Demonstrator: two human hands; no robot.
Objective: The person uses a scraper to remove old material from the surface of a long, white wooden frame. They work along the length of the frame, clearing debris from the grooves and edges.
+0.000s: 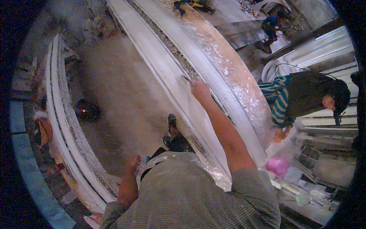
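Observation:
A long white plaster moulding (160, 68) runs from the far left toward my right side on a bench. My right hand (199, 89) rests at its inner edge, fingers closed around a small tool (186, 78) whose thin dark tip points away to the left; its exact kind is too small to make out. Beside it, across a rough grey gap, lies a second white moulding strip (213, 80). My left hand (133, 161) hangs low by my left hip, away from the bench, and its fingers are too dim to read.
Another long white moulding (63, 122) curves along the left. A dusty floor (118, 91) lies between, with a dark round object (87, 110) on it. At the right a co-worker (305, 93) stands near white lengths and a pink bag (278, 166). Another person (270, 28) is farther off.

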